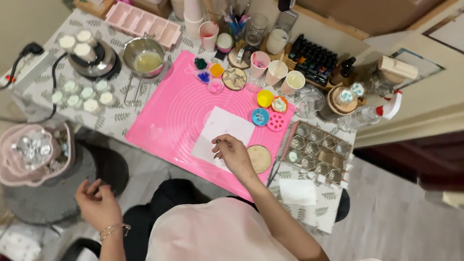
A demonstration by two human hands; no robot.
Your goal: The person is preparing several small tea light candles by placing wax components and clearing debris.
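Person seen from above: pale pink top (217, 232), loose, light fabric, sleeveless or short-sleeved as far as visible, both forearms bare. Dark trousers (164, 203), black, showing at the lap below the top's hem. Left hand (98, 207): thin gold bangles (114, 230) at the wrist, looks like two or three stacked, slim wire type. Right hand (233, 153): no bracelet or watch visible, nails painted dark (217, 141). Can't tell about rings, too small. Left nails not readable at this size. No gloves, no apron. Footwear is out of view.
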